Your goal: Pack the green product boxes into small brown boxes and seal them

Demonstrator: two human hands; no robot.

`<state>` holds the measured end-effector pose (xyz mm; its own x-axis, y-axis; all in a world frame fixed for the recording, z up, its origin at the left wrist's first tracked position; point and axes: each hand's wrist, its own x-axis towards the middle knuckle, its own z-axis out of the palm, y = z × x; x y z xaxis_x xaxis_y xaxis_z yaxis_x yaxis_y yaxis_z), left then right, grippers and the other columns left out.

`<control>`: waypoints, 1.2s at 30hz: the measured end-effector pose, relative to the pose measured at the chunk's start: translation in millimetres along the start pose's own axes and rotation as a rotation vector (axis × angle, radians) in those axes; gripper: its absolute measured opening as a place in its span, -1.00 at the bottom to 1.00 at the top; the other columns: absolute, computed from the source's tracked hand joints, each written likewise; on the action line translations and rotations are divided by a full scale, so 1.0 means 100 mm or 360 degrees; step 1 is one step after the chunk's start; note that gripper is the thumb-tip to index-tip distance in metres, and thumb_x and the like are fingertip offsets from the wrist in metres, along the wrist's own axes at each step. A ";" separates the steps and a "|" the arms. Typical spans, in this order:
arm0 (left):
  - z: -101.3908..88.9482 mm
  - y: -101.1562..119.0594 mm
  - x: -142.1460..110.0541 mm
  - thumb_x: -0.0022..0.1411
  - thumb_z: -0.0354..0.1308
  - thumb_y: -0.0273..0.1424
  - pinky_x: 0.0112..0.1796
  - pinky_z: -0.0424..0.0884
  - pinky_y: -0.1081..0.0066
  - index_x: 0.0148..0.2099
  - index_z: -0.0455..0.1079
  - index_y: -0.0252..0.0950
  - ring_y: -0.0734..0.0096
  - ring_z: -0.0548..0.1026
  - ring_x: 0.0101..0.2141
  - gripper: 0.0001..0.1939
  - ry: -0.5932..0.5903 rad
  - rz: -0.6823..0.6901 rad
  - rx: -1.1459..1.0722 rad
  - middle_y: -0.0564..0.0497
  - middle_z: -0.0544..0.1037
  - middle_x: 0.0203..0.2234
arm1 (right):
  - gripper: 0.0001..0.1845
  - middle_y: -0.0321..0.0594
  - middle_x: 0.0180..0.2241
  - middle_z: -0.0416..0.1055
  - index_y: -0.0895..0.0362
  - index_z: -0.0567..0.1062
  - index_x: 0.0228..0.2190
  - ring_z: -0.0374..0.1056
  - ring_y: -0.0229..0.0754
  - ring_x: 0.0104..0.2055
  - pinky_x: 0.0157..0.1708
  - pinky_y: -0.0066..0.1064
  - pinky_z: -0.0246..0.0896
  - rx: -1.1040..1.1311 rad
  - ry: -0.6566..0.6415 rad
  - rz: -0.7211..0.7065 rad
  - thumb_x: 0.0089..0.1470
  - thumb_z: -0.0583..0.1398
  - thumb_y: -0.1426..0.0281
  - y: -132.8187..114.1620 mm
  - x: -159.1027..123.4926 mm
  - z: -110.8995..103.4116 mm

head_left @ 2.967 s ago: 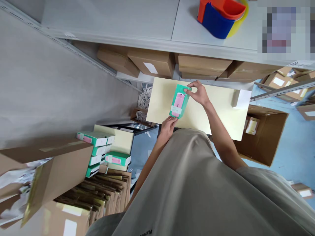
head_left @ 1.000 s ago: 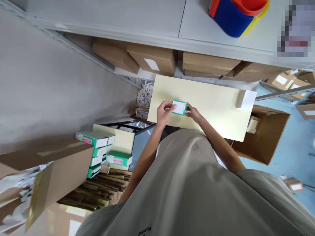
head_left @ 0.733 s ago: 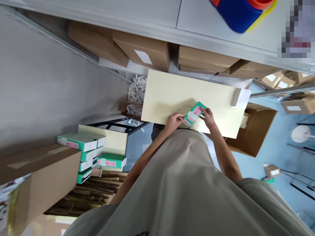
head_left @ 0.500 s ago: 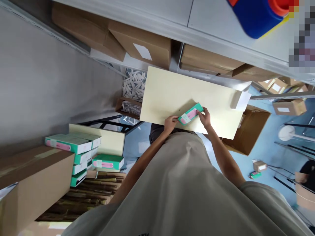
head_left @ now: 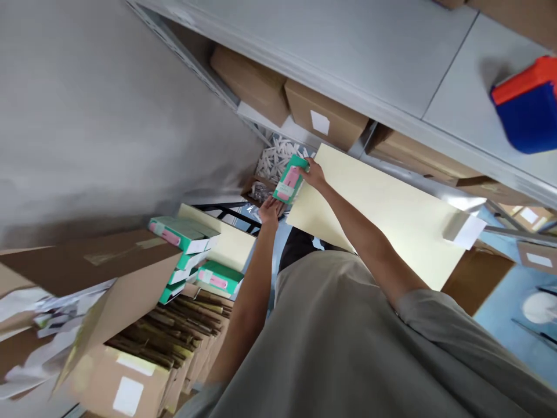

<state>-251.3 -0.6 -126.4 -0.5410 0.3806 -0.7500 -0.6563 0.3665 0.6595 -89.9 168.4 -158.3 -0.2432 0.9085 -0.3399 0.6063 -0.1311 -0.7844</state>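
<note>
A small green carton (head_left: 287,181) with a pink picture and a pale label is held up off the left end of a cream board (head_left: 374,203). My right hand (head_left: 314,173) grips the carton's upper right edge, thumb over its face. At the lower left corner, my left hand (head_left: 270,210) closes on the carton from beneath; part of its fingers is hidden. Behind the carton, white slips (head_left: 276,157) lie in a heap, and a small open brown box (head_left: 256,190) holds clear plastic.
Similar green cartons (head_left: 187,232) are stacked at left beside a big open cardboard box (head_left: 143,273). Flattened cardboard (head_left: 161,325) stands below them. Cardboard boxes (head_left: 326,113) fill the grey shelf. A white block (head_left: 465,229) rests on the board's right end.
Both hands have carried the green carton leftward from above the cream board to beyond its left end. The carton is now more upright in view. My view has turned left.
</note>
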 end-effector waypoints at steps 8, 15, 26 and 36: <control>0.39 -0.22 -0.18 0.09 0.40 -0.75 0.22 0.57 0.23 -0.06 0.57 -0.33 0.30 0.73 -0.06 -0.61 -0.0232 -0.0168 -0.0024 -0.02 0.71 -0.29 | -0.40 0.02 0.09 0.65 0.14 0.53 0.14 0.53 0.10 0.14 0.26 -0.06 0.43 0.0001 0.0056 -0.0068 0.20 0.38 0.08 0.19 0.11 -0.54; 0.95 -0.54 -0.45 0.03 0.39 -0.82 0.20 0.56 0.17 -0.05 0.57 -0.36 0.26 0.70 -0.10 -0.54 -0.0283 -0.0314 0.0077 -0.09 0.70 -0.24 | -0.40 0.15 0.20 0.57 0.19 0.52 0.21 0.51 0.12 0.21 0.33 -0.02 0.38 -0.0095 0.0154 0.0057 0.21 0.38 0.23 0.45 -0.11 -1.05; 0.17 -0.14 -0.70 0.20 0.39 -0.70 0.24 0.50 0.23 -0.01 0.59 -0.32 0.30 0.67 -0.07 -0.66 -0.0045 -0.0176 -0.0125 -0.09 0.67 -0.22 | -0.27 0.28 0.53 0.17 0.27 0.33 0.41 0.03 0.22 0.60 0.57 0.16 0.02 -0.0361 0.0169 -0.0291 0.31 0.15 0.27 0.23 -0.73 -0.51; -1.60 0.00 -1.44 0.40 0.30 -0.61 0.13 0.60 0.38 0.20 0.52 -0.30 0.45 0.70 -0.20 -0.63 0.0362 0.0023 -0.0754 -0.15 0.72 -0.05 | -0.38 0.28 0.26 0.53 0.24 0.52 0.24 0.42 0.20 0.36 0.43 0.15 0.28 -0.0173 -0.0129 -0.0745 0.31 0.17 0.12 0.15 -1.58 0.12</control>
<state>-257.5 -190.8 -26.9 -0.6178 0.1693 -0.7679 -0.7853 -0.0817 0.6138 -51.9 17.8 -122.5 -0.5644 0.8255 -0.0063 0.4919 0.3302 -0.8056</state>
